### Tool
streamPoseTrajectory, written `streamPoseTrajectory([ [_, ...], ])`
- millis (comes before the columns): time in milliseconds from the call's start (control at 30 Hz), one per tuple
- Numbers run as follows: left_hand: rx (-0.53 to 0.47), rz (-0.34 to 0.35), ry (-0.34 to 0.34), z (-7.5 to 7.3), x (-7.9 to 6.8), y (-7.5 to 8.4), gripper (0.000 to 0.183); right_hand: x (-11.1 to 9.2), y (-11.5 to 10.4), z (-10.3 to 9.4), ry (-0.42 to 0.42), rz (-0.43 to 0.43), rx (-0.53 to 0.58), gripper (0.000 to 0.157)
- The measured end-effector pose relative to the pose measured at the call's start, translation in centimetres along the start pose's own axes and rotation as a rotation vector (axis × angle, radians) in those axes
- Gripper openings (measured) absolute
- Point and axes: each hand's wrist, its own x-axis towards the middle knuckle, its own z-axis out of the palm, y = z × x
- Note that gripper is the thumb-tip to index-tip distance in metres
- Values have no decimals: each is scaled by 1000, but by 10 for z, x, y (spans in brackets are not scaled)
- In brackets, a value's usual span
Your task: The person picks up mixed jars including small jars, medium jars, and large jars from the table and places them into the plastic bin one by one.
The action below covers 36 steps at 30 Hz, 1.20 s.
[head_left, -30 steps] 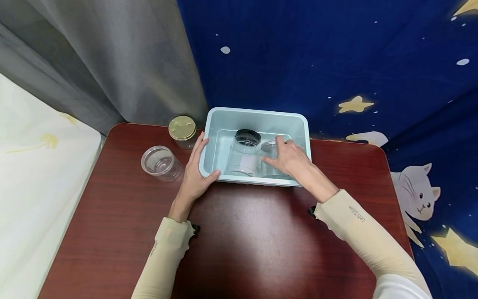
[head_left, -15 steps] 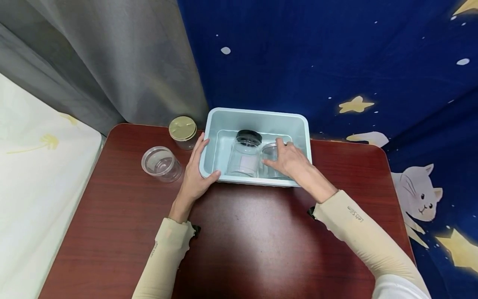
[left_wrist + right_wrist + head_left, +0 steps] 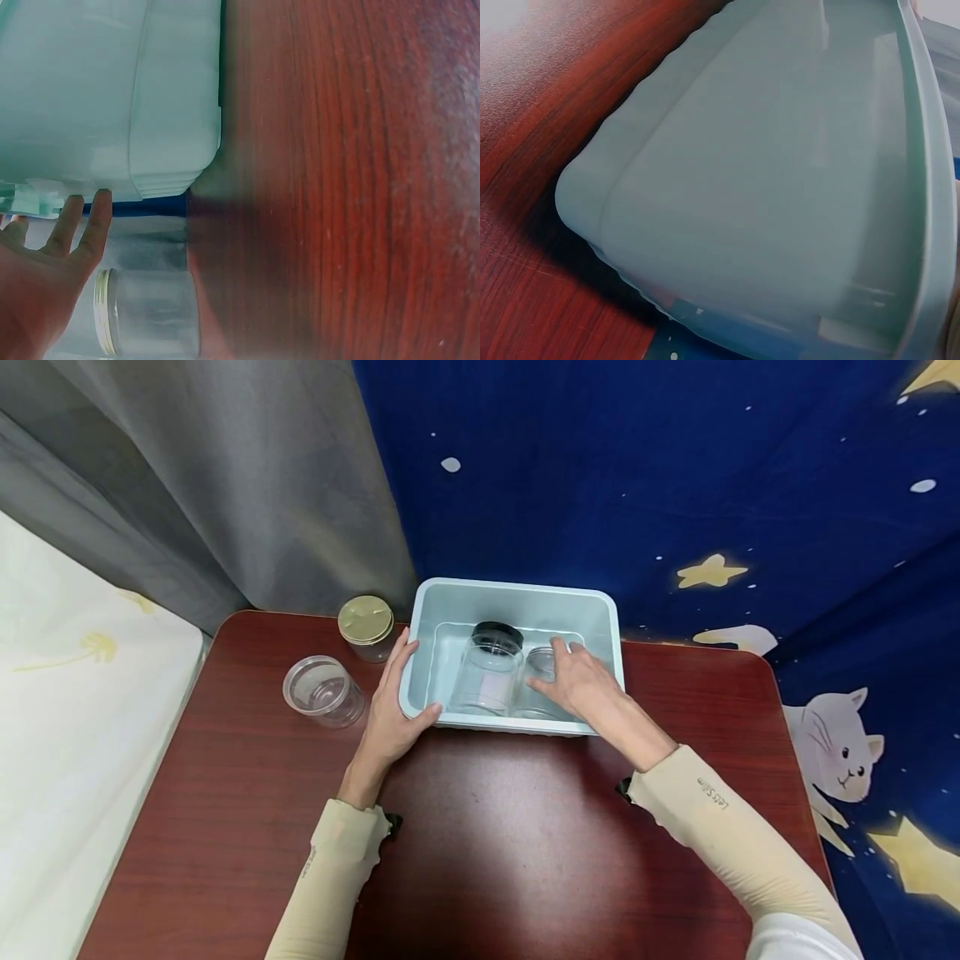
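A light blue plastic bin (image 3: 517,587) holds two clear jars lying on their sides. The left jar (image 3: 492,681) has a black lid and a white label. My right hand (image 3: 588,681) reaches into the bin and holds the other clear jar (image 3: 531,704), thumb on its left and fingers over its upper end; the palm hides part of it. My left hand (image 3: 392,710) rests against the bin's left side, fingers straight along the outer wall and thumb at the near rim. In the left wrist view, fingertips (image 3: 101,199) touch that wall.
Left of the bin stand a clear jar with a gold lid (image 3: 366,622) and a lidless clear jar (image 3: 326,692). The bin sits at the back of the reddish-brown table (image 3: 487,827), before a blue star-patterned curtain (image 3: 570,468) and a grey curtain (image 3: 285,468).
The jar under my right hand has shifted slightly left, its near end now closer to the labelled jar. My left hand and the bin have stayed in place.
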Motion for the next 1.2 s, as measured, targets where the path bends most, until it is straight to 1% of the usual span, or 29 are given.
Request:
streamPoseTrajectory([
  [167,-7,6,-3,0,0,0,85,-3,-1,-2,25,-3,-3,85],
  [300,-15,17,-4,0,0,0,84,-6,-1,-5,55,-24,-46,81],
  [467,-13,38,2,0,0,-1,85,-10,3,-9,182,-75,-95,72],
  [567,-8,43,7,0,-1,-1,85,-12,4,-10,241,-106,-90,70],
  [667,-5,44,8,-1,-1,0,84,-13,5,-11,257,-131,-76,71],
  [800,-2,46,4,0,-1,-2,86,-14,5,-12,265,-157,-51,72],
  [900,6,53,11,2,-1,-16,92,-15,6,-12,272,-173,-38,72],
  [1033,35,55,16,5,-1,-40,99,-16,9,-13,285,-212,-12,70],
  [1133,60,48,5,3,-1,-46,101,-16,14,-13,301,-288,12,64],
  [1200,84,39,-2,1,-2,-45,102,-16,18,-12,311,-355,20,61],
])
